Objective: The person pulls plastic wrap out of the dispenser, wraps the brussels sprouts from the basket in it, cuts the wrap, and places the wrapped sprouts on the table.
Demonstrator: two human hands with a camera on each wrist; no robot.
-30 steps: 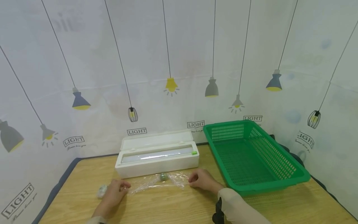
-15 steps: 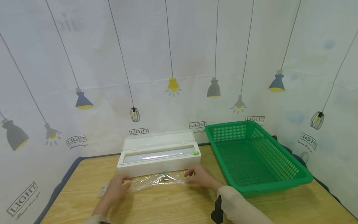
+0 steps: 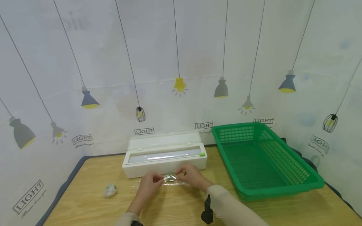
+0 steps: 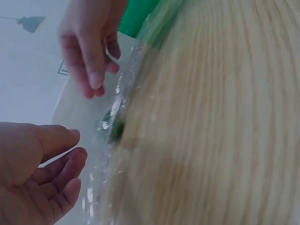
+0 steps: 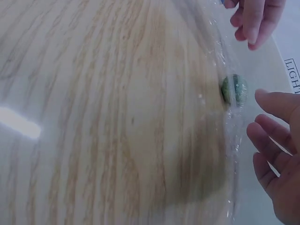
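Observation:
A small round green-striped ball [image 5: 236,89] lies against a strip of crinkled clear plastic wrap [image 5: 230,154] on the table. In the head view, my left hand [image 3: 150,185] is just left of the ball and my right hand [image 3: 192,177] just right of it. Both wrist views show thumb and fingers parted, with loosely bent fingers and nothing gripped. The left wrist view has the wrap running past both hands, the ball blurred between them. Farther left sits another small rounded bundle [image 3: 110,190], wrapped in clear film.
Behind the hands stands a long white box [image 3: 165,169], its lid [image 3: 164,140] raised and a shiny roll [image 3: 167,155] inside. A green slider [image 3: 202,154] sits at its right end. The green plastic basket [image 3: 232,171] occupies the right side of the wooden table [image 3: 93,172].
Both hands have left the far ends of the plastic wrap and come inward to either side of the ball. The wrapped bundle, partly behind the left hand before, now shows fully.

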